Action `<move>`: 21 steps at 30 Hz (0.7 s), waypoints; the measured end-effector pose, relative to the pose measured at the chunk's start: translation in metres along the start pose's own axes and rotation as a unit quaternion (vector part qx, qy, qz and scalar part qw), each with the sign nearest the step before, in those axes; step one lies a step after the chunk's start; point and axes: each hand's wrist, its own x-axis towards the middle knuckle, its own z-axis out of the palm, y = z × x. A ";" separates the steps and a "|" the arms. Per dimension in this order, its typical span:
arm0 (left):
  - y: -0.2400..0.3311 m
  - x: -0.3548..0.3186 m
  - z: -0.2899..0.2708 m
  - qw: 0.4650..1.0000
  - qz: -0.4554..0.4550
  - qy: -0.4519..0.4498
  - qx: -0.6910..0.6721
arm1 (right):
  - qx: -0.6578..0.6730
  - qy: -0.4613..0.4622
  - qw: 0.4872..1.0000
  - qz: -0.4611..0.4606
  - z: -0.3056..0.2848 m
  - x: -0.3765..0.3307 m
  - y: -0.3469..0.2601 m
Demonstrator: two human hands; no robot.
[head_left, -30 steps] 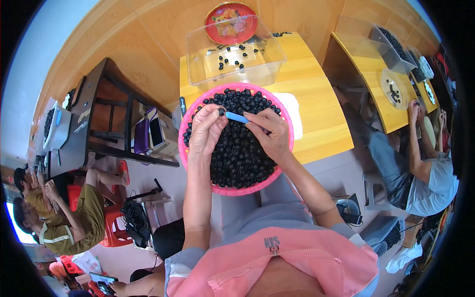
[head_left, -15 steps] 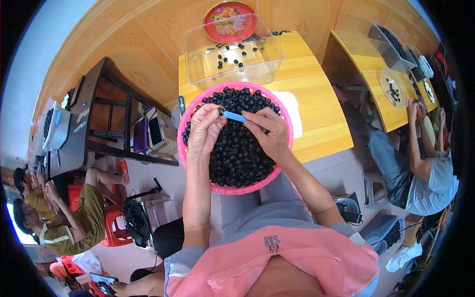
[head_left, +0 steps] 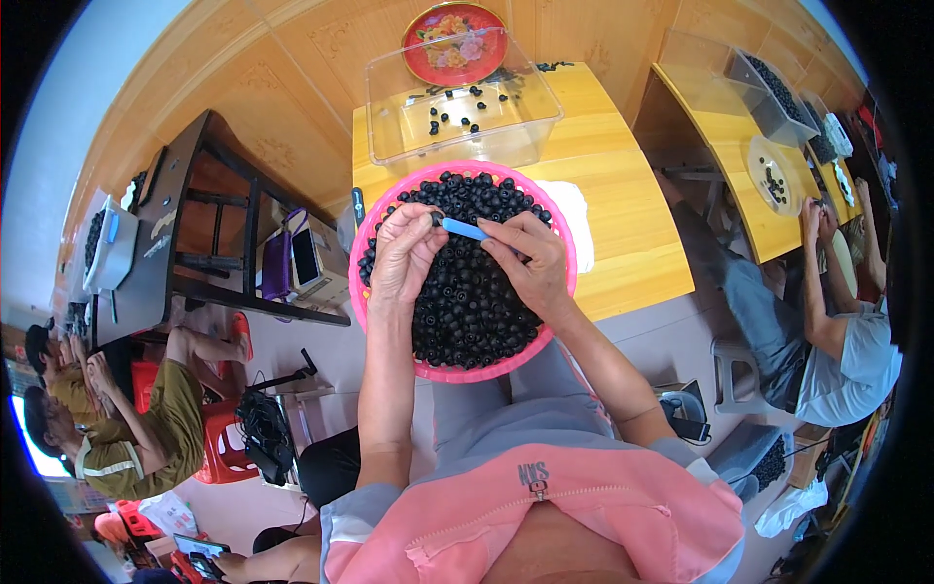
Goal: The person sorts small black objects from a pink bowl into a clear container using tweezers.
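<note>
While held over the pink basket: both hands work above its heap of small black beads.
Tool axis: the blue stick lies nearly level, running from the right hand up-left to the left hand.
Right hand: fingers closed on the stick's right end.
Left hand: fingertips pinched together on one dark bead.
Position: the stick's left tip meets that bead, bridging the two hands.
Beyond: a clear plastic box on the yellow table.

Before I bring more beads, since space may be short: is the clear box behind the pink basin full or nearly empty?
Nearly empty: the clear box holds only a few scattered black beads, with most of its floor bare.
</note>
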 end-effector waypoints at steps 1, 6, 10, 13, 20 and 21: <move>0.000 0.000 0.000 1.000 -0.001 0.003 -0.001 | 0.001 0.001 1.000 0.001 0.000 0.000 0.000; 0.000 0.000 0.000 1.000 -0.006 0.000 -0.010 | -0.004 0.004 1.000 -0.001 0.000 0.000 0.001; 0.000 0.000 0.000 1.000 -0.005 0.002 -0.010 | -0.005 0.003 1.000 -0.001 0.000 0.000 0.000; 0.000 -0.001 0.001 1.000 -0.006 0.006 -0.010 | -0.005 0.003 1.000 -0.004 0.000 0.000 0.000; 0.001 -0.001 -0.002 1.000 -0.016 -0.008 -0.023 | -0.018 0.010 0.999 -0.025 0.002 0.000 0.003; 0.001 -0.001 -0.002 1.000 -0.016 -0.008 -0.023 | -0.025 0.012 0.999 -0.031 0.002 0.000 0.003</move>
